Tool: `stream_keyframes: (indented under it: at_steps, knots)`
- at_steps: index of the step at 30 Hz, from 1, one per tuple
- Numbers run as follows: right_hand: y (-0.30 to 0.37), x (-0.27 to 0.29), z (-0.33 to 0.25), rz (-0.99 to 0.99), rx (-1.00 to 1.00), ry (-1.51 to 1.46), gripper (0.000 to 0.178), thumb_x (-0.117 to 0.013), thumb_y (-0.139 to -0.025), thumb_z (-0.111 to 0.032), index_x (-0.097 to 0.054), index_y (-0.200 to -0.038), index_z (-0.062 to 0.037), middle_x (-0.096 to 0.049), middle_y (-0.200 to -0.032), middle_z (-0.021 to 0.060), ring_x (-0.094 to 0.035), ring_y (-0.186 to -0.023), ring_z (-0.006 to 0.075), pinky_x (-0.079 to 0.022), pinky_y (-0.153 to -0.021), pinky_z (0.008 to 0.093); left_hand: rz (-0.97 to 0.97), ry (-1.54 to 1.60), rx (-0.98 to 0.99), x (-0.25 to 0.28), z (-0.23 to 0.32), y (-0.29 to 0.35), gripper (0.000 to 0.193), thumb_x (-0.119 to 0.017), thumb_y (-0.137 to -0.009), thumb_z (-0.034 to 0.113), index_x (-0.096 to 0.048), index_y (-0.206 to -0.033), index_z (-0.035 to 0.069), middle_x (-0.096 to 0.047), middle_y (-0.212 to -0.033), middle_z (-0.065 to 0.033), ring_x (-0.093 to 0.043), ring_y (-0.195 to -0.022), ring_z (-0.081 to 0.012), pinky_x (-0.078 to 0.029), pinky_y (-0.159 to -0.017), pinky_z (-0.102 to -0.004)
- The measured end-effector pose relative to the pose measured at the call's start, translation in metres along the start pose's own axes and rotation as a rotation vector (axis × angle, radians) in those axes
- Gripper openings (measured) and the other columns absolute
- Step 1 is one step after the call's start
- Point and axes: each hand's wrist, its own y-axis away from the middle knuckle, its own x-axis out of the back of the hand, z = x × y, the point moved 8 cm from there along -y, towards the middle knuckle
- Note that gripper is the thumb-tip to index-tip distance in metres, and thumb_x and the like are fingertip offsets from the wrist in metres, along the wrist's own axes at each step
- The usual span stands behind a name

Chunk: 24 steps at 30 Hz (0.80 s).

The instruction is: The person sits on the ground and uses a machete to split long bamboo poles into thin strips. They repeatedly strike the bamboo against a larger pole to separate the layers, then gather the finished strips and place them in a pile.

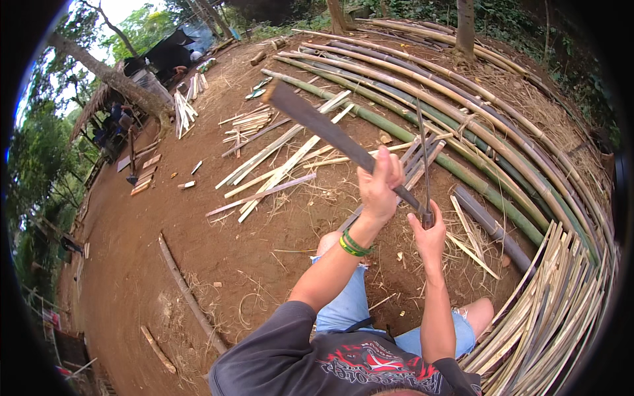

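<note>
My left hand point(381, 188), with green and yellow bands at the wrist, is closed around a long dark flat piece point(323, 131). It widens toward a tan far end, and its narrow end reaches my right hand; whether it is wood or metal is unclear. Closed at chest height, my right hand point(430, 231) grips the base of a thin, dark, blade-like tool point(422, 155) that points away from me and shows nearly edge-on. The two long pieces cross close to my hands. Beyond them on the ground lie split bamboo strips point(284, 158).
Long bamboo poles point(422, 140) lie across the far right. A heap of thin strips point(548, 310) is beside my right knee. To the left are a stick point(188, 290), short wood pieces point(144, 179) and an upright long-handled tool point(131, 155). Trees and a dark shelter stand behind.
</note>
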Motion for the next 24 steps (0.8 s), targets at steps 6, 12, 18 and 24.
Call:
stream_keyframes:
  at_steps: [6,12,18,24]
  knots:
    - [0.078,0.036,0.104,-0.192,-0.312,0.295,0.040,-0.076,-0.081,-0.036,-0.062,-0.074,0.0006,-0.057,-0.059,0.0132,-0.058,-0.056,0.0267,-0.045,-0.056,0.0403,0.177,0.059,-0.098,0.016,0.046,0.022,0.052,-0.028,-0.108,0.044,-0.025,-0.063,0.018,-0.021,-0.052,0.0053,-0.016,-0.046,-0.0075,-0.016,-0.045,-0.0248]
    - [0.110,0.042,0.107,-0.284,-0.284,0.212,0.047,-0.073,-0.082,-0.041,-0.059,-0.069,0.0022,-0.056,-0.056,0.0176,-0.058,-0.055,0.0355,-0.045,-0.056,0.0441,0.057,-0.048,-0.040,0.027,0.022,0.047,0.055,-0.028,-0.107,0.047,-0.025,-0.062,0.017,-0.022,-0.049,0.0052,-0.015,-0.045,-0.0077,-0.013,-0.044,-0.0255]
    - [0.117,0.061,0.254,-0.236,-0.505,0.312,0.035,-0.068,-0.082,-0.032,-0.065,-0.074,0.0021,-0.063,-0.067,0.0226,-0.063,-0.063,0.0377,-0.048,-0.062,0.0475,-0.175,0.046,0.038,0.024,0.021,0.036,0.057,-0.030,-0.106,0.051,-0.027,-0.061,0.016,-0.023,-0.047,0.0047,-0.015,-0.043,-0.0094,-0.013,-0.044,-0.0285]
    - [0.119,0.075,0.301,-0.214,-0.845,0.378,0.046,-0.072,-0.082,-0.037,-0.065,-0.087,0.0081,-0.068,-0.085,0.0261,-0.067,-0.079,0.0383,-0.050,-0.072,0.0481,-0.327,0.093,0.088,0.028,0.013,0.030,0.058,-0.033,-0.105,0.050,-0.027,-0.059,0.016,-0.025,-0.045,0.0046,-0.016,-0.039,-0.0084,-0.014,-0.042,-0.0270]
